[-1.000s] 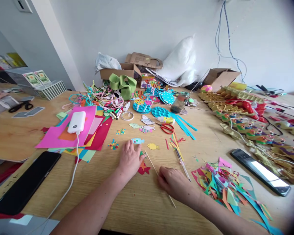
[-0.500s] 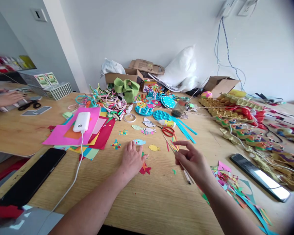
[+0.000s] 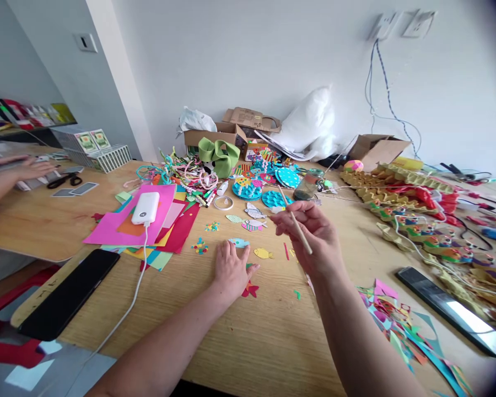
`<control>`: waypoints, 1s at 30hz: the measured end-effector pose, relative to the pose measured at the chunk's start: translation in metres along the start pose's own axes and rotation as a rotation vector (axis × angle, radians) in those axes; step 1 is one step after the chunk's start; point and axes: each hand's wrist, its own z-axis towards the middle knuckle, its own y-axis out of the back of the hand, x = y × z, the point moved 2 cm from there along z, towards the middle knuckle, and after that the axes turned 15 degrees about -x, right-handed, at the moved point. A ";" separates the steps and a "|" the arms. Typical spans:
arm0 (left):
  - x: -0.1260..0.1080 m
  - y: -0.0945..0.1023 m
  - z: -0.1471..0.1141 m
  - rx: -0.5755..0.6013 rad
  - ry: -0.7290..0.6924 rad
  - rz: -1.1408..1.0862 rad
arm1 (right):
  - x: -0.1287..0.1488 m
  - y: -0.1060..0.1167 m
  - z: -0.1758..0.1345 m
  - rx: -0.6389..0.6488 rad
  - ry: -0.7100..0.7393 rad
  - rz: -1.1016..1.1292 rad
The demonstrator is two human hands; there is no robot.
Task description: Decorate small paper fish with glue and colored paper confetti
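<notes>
My left hand (image 3: 234,272) rests on the table with its fingers spread, its fingertips at the lower edge of a light-blue paper fish (image 3: 239,242). Partly under that hand lies a red paper piece (image 3: 251,289) with a bit of green. My right hand (image 3: 310,237) is raised over the table, closed on a thin pale wooden stick (image 3: 301,234) that tilts up to the left. A yellow paper fish (image 3: 263,253) lies between the two hands. Behind them are a striped paper fish (image 3: 254,225), a green paper fish (image 3: 233,219) and small dotted cutouts (image 3: 199,246).
Coloured paper sheets (image 3: 182,231) lie on the left under a white power bank (image 3: 145,208). A black phone (image 3: 70,292) sits front left, another phone (image 3: 450,309) at right beside paper scraps (image 3: 388,320). Egg-carton strips (image 3: 421,220) line the right. A co-worker's hand (image 3: 33,168) is far left.
My right hand has lifted from near the table, bringing up the wooden stick. My left hand keeps its place by the blue fish. The camera view has shifted slightly.
</notes>
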 end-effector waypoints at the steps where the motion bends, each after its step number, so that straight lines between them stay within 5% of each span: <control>1: 0.000 0.000 0.000 -0.004 0.001 0.002 | 0.002 -0.005 0.003 -0.002 0.030 0.008; 9: 0.001 -0.004 0.000 0.002 0.007 -0.014 | -0.004 -0.039 0.029 -0.073 0.259 -0.118; 16: 0.003 -0.003 0.001 0.014 0.037 -0.066 | -0.038 -0.049 0.042 0.109 0.159 -0.250; 24: 0.006 0.000 0.000 0.040 0.035 -0.068 | -0.044 -0.035 0.057 0.027 0.160 -0.342; 30: 0.005 0.000 0.000 0.048 0.021 -0.033 | -0.055 -0.043 0.049 0.111 0.159 -0.336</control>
